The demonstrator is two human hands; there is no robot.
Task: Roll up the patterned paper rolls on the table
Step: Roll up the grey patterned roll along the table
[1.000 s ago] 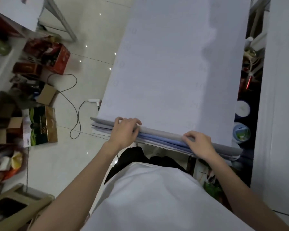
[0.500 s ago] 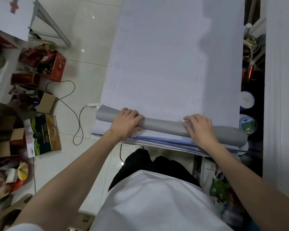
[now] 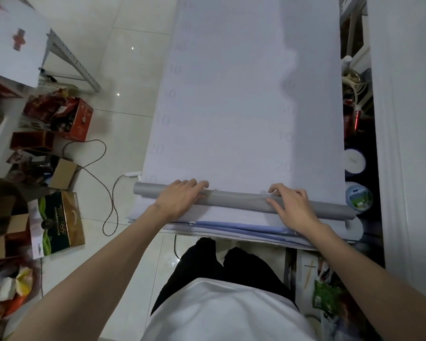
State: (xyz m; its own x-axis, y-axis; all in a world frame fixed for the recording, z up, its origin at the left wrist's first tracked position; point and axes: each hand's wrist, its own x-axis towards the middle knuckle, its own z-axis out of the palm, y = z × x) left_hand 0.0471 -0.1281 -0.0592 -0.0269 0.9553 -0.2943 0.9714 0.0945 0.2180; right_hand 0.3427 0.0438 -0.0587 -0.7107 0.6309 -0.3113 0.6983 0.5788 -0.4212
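Note:
A long pale paper sheet (image 3: 244, 94) with faint printed numbers along its edges lies stretched away from me on the table. Its near end is wound into a grey roll (image 3: 239, 199) that lies across the table. My left hand (image 3: 180, 198) rests palm down on the left part of the roll, fingers reaching over its top. On the right part, my right hand (image 3: 293, 207) presses with its fingers over the top and its thumb along the near side. Under the roll, a stack of white and blue sheets (image 3: 231, 227) sticks out at the table's near edge.
Left of the table is tiled floor with a cable (image 3: 108, 193), a green gift box (image 3: 57, 222), a red box (image 3: 76, 119) and other clutter. To the right, round tubs (image 3: 358, 198) sit in a dark gap beside a white panel (image 3: 408, 119).
The roll has grown thicker and travelled away from me along the sheet, with both hands moving forward on it. The stack beneath is more exposed.

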